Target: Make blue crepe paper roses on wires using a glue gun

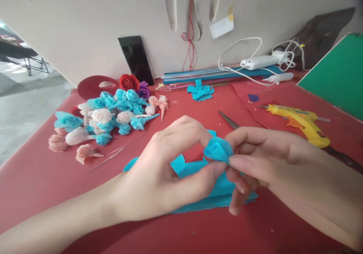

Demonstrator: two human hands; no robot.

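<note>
A small blue crepe-paper rose [217, 149] is pinched between both of my hands just above the red table [34, 178]. My left hand [167, 171] grips it from the left with thumb and forefinger. From the right, my right hand [272, 163] holds the same flower with its fingertips. A strip of blue crepe paper [198, 171] trails from the rose down to a flat blue sheet lying under my hands.
A pile of finished paper roses [107, 118] in blue, white and pink lies at the left, with thin wires [113, 155] beside it. Scissors [229, 121] and a yellow glue gun [300, 123] lie to the right. A phone [136, 59], charger cables [255, 63] and paper strips line the wall.
</note>
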